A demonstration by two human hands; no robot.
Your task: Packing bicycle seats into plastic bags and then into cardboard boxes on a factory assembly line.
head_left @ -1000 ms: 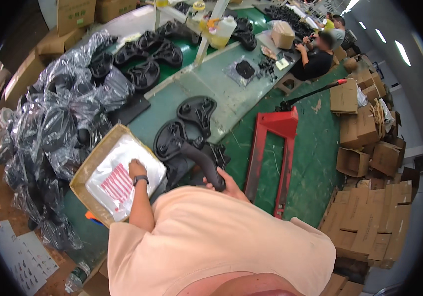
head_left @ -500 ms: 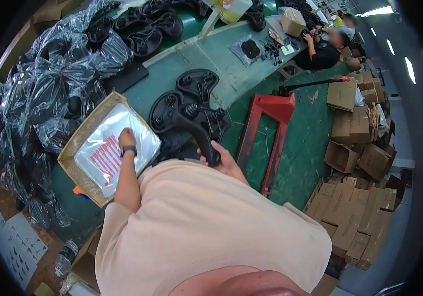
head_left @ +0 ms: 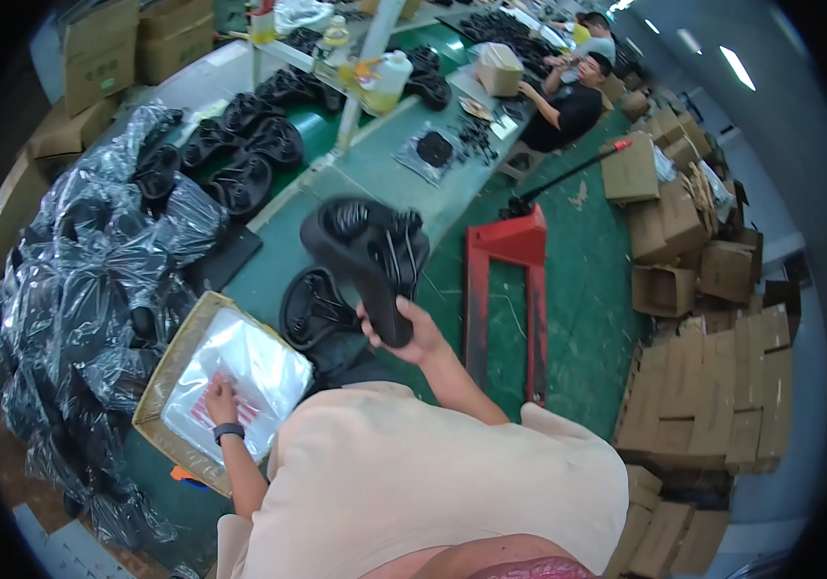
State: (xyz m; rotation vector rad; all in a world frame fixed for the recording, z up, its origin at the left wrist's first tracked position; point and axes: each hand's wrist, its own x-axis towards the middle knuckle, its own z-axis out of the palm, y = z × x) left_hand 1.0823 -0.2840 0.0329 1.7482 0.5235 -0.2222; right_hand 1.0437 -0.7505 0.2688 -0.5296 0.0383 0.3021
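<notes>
- Right hand (head_left: 411,333) raised off the surface (head_left: 375,179), forearm angled up from the lower middle, elbow bent; fingers wrapped tight round the narrow nose of a black saddle (head_left: 370,253).
- Saddle is in the air, wide end up and away from the hand, underside with rails facing the camera; slightly blurred.
- Just below-left of the right hand a second saddle (head_left: 312,309) lies flat on the surface.
- Left hand (head_left: 220,399) reaches out low and to the left, wristband on the wrist, palm down, fingers spread flat on a clear bag (head_left: 240,372); it grips nothing that I can see.
- Bag lies inside an open box (head_left: 167,372), which sits under the left hand at the surface edge.
- Left of and beyond that hand: a pile of wrapped saddles (head_left: 85,289) in shiny plastic.
- Further up the surface from the right hand: more bare saddles (head_left: 249,145), a pale jug (head_left: 384,82).
- Right of the right hand, on the green floor (head_left: 587,289): a red pallet jack (head_left: 505,280).
- Far right: stacked cartons (head_left: 712,386).
- Far beyond the right hand a seated person (head_left: 568,101) works at the surface.
</notes>
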